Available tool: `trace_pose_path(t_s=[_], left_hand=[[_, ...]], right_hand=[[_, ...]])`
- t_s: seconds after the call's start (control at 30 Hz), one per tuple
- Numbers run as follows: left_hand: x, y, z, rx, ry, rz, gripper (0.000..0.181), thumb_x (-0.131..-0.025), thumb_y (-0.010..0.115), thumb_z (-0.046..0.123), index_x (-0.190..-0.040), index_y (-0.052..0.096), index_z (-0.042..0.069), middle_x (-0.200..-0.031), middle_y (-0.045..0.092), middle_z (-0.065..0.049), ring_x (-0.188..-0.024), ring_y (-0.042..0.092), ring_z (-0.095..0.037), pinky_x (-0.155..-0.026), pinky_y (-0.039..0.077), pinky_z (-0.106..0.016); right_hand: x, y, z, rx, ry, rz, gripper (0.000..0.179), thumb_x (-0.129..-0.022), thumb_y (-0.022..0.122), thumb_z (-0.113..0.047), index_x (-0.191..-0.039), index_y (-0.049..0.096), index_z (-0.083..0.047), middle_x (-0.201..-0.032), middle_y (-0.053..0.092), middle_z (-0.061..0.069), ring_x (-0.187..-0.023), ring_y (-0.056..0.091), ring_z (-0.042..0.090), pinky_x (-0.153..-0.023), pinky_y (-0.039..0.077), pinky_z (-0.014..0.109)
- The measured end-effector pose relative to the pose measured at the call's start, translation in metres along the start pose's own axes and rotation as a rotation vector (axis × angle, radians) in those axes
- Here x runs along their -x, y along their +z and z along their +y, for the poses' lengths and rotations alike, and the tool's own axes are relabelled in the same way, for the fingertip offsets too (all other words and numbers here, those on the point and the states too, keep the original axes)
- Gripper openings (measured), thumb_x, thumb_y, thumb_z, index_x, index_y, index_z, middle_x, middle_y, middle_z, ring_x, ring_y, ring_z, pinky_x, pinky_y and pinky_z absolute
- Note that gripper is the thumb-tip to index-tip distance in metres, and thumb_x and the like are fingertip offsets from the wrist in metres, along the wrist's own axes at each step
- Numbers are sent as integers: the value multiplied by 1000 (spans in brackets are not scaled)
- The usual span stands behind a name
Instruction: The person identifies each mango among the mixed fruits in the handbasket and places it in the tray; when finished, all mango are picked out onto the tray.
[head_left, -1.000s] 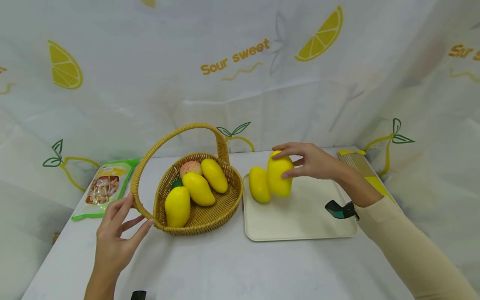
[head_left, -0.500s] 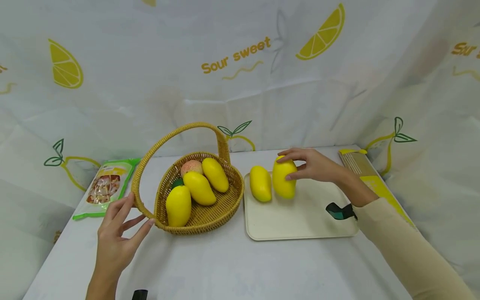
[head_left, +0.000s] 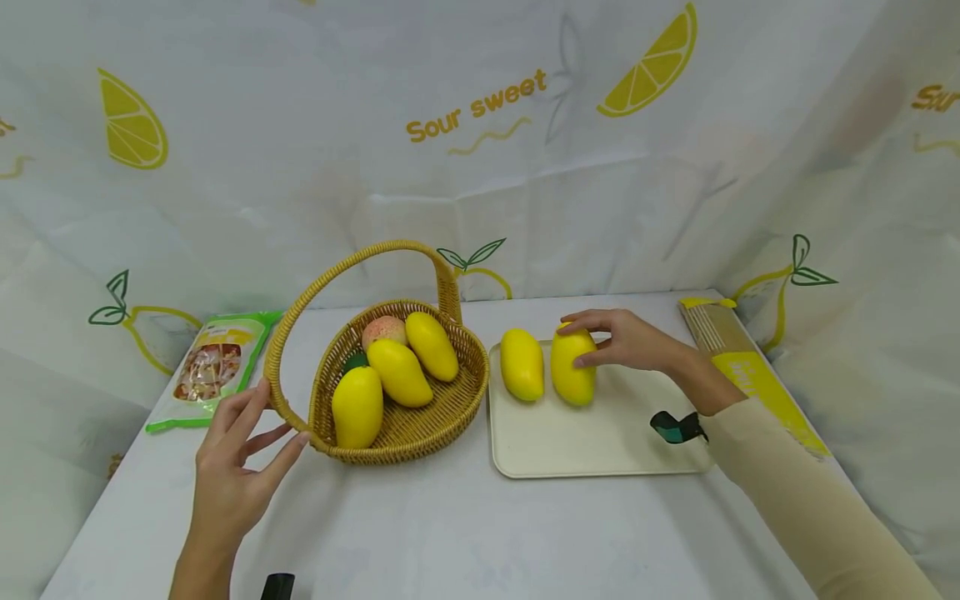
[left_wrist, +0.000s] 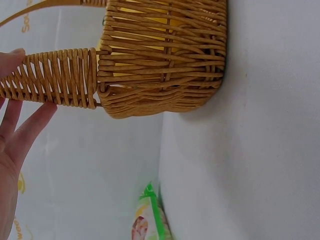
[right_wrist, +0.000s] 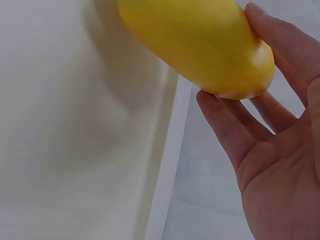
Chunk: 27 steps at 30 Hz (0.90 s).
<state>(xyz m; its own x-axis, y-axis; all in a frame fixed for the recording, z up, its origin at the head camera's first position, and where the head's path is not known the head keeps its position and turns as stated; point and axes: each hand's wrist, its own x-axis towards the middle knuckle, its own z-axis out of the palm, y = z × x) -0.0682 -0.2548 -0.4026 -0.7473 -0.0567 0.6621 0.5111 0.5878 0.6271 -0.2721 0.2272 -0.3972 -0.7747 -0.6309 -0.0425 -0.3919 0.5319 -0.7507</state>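
Observation:
My left hand (head_left: 236,467) grips the lower left part of the handle of a woven basket (head_left: 442,437), fingers and thumb on either side of the wicker. In the left wrist view the thumb and fingertips press the wicker handle (left_wrist: 60,77). My right hand (head_left: 626,337) holds a yellow mango (head_left: 573,375) by its far end, close over the cream tray (head_left: 600,454). The right wrist view shows that mango (right_wrist: 200,45) between thumb and fingers. Another mango (head_left: 522,365) lies on the tray's left side. Inside the basket are three mangoes (head_left: 357,408), a pinkish peach (head_left: 385,328) and something dark green, mostly hidden.
A green-edged food packet (head_left: 213,367) lies at the back left, beyond my left hand. At the back right, a yellow-and-clear pack of noodle-like sticks (head_left: 750,367) lies beside the tray. A printed white curtain (head_left: 337,167) hangs behind the table.
The mango in my right hand has moved right and lower over the tray, apart from the mango at the left. My left hand stays on the basket handle.

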Motion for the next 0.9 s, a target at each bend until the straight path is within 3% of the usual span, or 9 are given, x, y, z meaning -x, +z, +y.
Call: trace_pose_path(t_s=[0.13, 0.23, 0.67, 0.9], left_hand=[[0, 1, -3, 34, 38, 8, 79, -75, 83, -10, -147, 49, -5, -137, 51, 13, -122, 56, -2, -88, 56, -5], [0, 1, -4, 40, 41, 7, 78, -78, 84, -3, -147, 49, -4, -137, 51, 13, -122, 57, -2, -88, 56, -5], [-1, 0, -3, 44, 57, 3, 78, -77, 84, -5, -146, 49, -6, -137, 51, 12, -123, 56, -2, -88, 56, -6], [-1, 0, -4, 49, 51, 2, 76, -79, 83, -2, -146, 48, -6, -138, 51, 12, -123, 56, -2, -88, 56, -6]], right_hand=[[-3, 2, 3, 5, 14, -6, 46, -90, 80, -22, -133, 68, -12, -155, 48, 22, -141, 48, 44, -102, 61, 50], [-4, 3, 5, 9, 20, -10, 46, -90, 80, -22, -133, 68, -12, -156, 47, 22, -142, 47, 44, -103, 60, 51], [-11, 6, 5, 60, 22, -8, 49, -90, 80, -22, -135, 66, -11, -155, 42, 22, -137, 49, 42, -103, 59, 56], [-14, 5, 7, 51, 31, -16, 49, -91, 78, -20, -137, 64, -9, -146, 47, 18, -132, 50, 39, -105, 57, 58]])
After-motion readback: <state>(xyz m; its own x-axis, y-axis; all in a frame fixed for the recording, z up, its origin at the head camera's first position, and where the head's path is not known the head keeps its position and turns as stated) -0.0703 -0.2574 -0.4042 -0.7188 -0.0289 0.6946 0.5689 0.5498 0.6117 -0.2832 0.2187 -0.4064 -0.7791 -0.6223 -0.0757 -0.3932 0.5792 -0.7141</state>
